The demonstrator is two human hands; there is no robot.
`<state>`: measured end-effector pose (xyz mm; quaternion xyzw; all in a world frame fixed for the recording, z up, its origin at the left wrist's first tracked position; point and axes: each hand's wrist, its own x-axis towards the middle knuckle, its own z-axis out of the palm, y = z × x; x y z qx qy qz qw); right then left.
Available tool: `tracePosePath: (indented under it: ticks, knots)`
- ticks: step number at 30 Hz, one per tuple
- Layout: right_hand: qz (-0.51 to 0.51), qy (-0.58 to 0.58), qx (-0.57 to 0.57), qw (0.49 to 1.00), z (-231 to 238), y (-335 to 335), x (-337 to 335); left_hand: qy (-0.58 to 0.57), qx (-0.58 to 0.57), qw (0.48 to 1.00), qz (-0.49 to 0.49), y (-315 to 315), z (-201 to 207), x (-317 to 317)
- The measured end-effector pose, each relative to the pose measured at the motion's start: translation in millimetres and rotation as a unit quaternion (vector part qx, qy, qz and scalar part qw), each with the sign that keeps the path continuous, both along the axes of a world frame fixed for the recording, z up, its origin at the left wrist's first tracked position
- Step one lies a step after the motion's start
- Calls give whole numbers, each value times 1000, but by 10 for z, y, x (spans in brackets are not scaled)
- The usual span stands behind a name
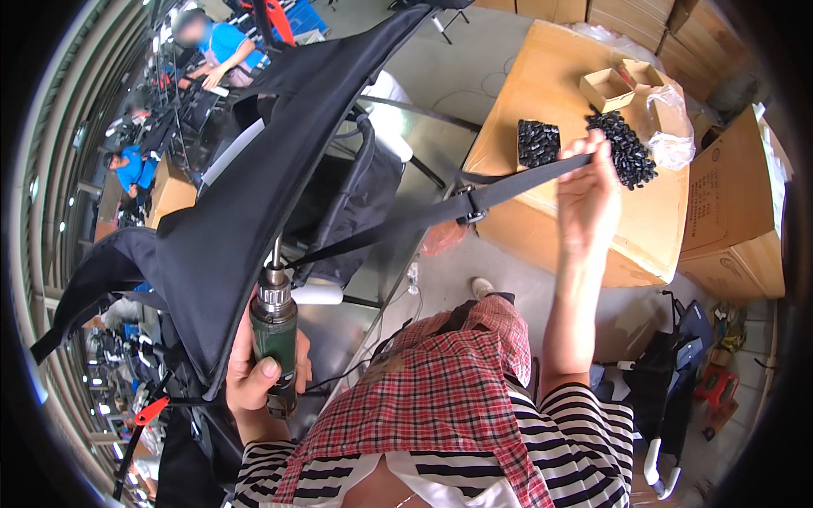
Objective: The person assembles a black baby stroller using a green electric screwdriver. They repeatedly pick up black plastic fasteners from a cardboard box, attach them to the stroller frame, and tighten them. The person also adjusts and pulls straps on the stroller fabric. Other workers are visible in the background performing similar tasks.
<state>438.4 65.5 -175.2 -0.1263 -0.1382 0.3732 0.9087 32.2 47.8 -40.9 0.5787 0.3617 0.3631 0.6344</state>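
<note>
My left hand [251, 378] is wrapped round a green corded electric screwdriver [276, 337] with a metal chuck. Its thin shaft points away from me, against the edge of a black fabric panel [222, 199]; the exact tip is hard to make out. My right hand [590, 190] is raised over the cardboard box, pinching the end of a black webbing strap [529, 179]. Drawn taut, the strap runs down leftward to the panel near the screwdriver's shaft. A black plastic buckle [471, 204] sits partway along it.
On the large cardboard box [508, 93] lie a heap of small black plastic parts [625, 146], a filled small box [539, 143], an open carton [606, 89] and a plastic bag [671, 127]. Another carton [730, 212] stands right. Co-workers in blue [227, 46] are at far left.
</note>
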Motion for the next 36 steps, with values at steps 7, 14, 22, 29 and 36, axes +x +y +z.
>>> tracePosePath:
  ticks: [7, 14, 22, 29, 36]
  knots:
    - [-116, 42, 5, 992, -231, -161, 1798, 3, 40, 999, 15, 83, 44, 54]
    - [-178, 36, -68, 981, -1070, -352, 3256, -19, 115, 991, 58, 262, 136, 130]
    - [-240, 26, -206, 948, -945, -270, 3669, -49, 164, 983, 61, 305, 165, 79]
    - [-281, -204, -272, 898, 317, 127, 2323, -52, 135, 988, 56, 364, 215, 28]
    - [-76, -615, -215, 755, 765, 1161, -1132, -36, 152, 986, 62, 394, 271, 66]
